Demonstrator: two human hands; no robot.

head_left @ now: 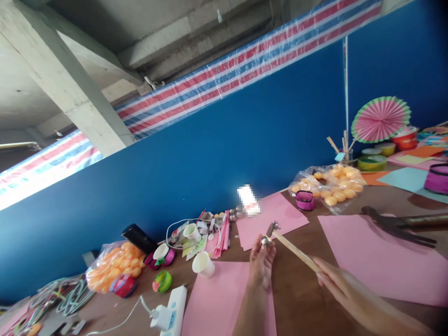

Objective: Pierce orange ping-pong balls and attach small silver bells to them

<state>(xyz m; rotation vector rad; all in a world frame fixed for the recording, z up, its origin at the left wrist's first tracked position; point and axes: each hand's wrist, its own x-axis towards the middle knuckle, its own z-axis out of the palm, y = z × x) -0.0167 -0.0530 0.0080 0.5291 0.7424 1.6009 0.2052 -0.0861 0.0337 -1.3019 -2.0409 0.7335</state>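
Note:
My left hand (pixel 262 261) is raised over the table with its fingers closed round a small shiny silver ball (pixel 266 241), which shows at the fingertips. My right hand (pixel 332 277) grips the wooden handle of a small hammer (pixel 294 249). The hammer's head (pixel 272 228) is just above and beside the silver ball; whether they touch I cannot tell. Below my left hand lies a pink sheet (pixel 220 298). Another pink sheet (pixel 388 261) is to the right, with a larger claw hammer (pixel 395 224) lying across it.
White paper cups (pixel 203 264) and a power strip (pixel 177 308) stand to the left. Bags of orange balls (pixel 117 263) lie on both sides, the right one (pixel 336 184) beside a purple ring-shaped piece (pixel 305 200). A blue partition (pixel 224 140) runs along the table's back.

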